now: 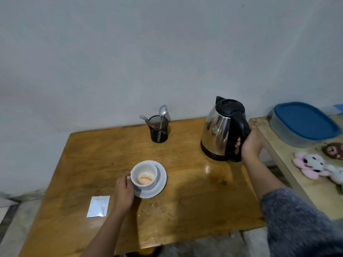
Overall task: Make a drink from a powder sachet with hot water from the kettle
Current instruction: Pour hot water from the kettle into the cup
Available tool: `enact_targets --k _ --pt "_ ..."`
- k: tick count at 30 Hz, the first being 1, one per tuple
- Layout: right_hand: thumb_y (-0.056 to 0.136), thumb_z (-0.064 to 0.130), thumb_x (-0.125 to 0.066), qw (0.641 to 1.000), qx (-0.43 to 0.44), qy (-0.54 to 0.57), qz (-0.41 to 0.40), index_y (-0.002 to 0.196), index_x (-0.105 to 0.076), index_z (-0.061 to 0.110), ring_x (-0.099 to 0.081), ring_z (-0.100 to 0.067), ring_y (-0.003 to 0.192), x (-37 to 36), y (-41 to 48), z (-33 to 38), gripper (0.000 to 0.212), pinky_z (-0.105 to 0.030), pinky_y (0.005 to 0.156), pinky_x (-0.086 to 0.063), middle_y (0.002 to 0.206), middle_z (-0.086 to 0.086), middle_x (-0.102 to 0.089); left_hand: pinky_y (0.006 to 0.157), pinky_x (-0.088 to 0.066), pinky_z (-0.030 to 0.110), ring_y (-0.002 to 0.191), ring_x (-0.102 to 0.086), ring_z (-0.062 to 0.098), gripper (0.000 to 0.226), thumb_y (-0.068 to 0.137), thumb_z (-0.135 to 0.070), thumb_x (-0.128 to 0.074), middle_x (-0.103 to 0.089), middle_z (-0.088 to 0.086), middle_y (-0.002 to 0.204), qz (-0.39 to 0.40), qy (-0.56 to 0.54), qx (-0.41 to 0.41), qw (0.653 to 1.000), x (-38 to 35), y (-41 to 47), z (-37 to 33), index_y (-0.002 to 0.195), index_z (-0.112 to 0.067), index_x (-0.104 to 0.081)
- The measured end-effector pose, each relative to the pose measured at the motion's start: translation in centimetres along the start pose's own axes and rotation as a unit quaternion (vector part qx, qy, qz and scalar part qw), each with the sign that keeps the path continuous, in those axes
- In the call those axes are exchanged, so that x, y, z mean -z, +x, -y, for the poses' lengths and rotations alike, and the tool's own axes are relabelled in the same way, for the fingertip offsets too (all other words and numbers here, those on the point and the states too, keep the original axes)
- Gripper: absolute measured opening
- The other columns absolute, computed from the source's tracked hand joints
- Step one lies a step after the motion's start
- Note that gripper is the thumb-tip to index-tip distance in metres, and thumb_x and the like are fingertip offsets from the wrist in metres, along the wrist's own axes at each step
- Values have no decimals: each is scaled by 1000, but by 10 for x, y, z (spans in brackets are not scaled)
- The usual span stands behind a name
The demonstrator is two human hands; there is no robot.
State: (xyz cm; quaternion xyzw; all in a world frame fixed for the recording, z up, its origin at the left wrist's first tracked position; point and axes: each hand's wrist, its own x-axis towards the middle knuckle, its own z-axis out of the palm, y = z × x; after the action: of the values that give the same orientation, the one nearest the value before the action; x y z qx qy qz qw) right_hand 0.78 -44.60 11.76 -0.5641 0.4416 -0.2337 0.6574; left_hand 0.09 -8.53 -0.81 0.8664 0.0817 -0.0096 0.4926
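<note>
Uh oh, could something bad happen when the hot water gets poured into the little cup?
Maybe. The cup is small and sits toward one side of its saucer, so hot water from the kettle might splash the left hand holding it. The right hand grips the handle low down, so the kettle could tip suddenly. The empty sachet nearby might get wet.

Single head view, wide-angle, looking forward and down from above the table's [185, 182] near edge, facing the wall [130, 52]. Close range: both forearms enter at bottom, wall fills upper half.
</note>
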Motion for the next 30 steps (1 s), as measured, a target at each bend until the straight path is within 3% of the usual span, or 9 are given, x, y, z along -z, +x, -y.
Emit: enact_targets --k 7,17,21,24,30 --pt "90 36 -36 999 27 -30 -28 63 -53 17 -49 -15 47 -13 -13 33 37 -30 52 -40 58 -2 -56 78 -44 36 94 -57 24 24 98 -19 -35 -62 11 104 35 8 23 999 4 5 -3 102 -15 -58" --pt "88 39 -41 975 189 -118 15 53 -58 14 -53 -23 48 -33 -52 88 46 -35 60 -45 50 -4 -58 75 -42 33 93 -59 28 23 97 -15 -36 -61 11 97 81 31 33 996 14 11 -13 99 -12 -59" --pt "89 36 -41 936 269 -219 59 45 -53 9 -52 -28 52 -50 -74 92 53 -34 55 -41 45 -4 -53 74 -40 30 88 -56 22 28 97 -16 -36 -64 12 101 98 39 20 994 20 11 -16 103 -7 -62" --pt "90 30 -40 887 319 -323 80 43 -38 12 -41 -26 48 -68 -96 87 51 -30 48 -29 45 -3 -42 73 -39 29 88 -55 20 27 98 -16 -36 -62 10 100 122 44 23 991 25 10 -21 106 -6 -60" --pt "89 33 -37 781 342 -486 191 51 -36 13 -40 -22 51 -105 -134 65 43 -27 47 -24 54 -2 -41 75 -38 29 91 -54 21 27 98 -16 -37 -62 16 112 151 45 43 987 31 14 -21 113 -6 -57"
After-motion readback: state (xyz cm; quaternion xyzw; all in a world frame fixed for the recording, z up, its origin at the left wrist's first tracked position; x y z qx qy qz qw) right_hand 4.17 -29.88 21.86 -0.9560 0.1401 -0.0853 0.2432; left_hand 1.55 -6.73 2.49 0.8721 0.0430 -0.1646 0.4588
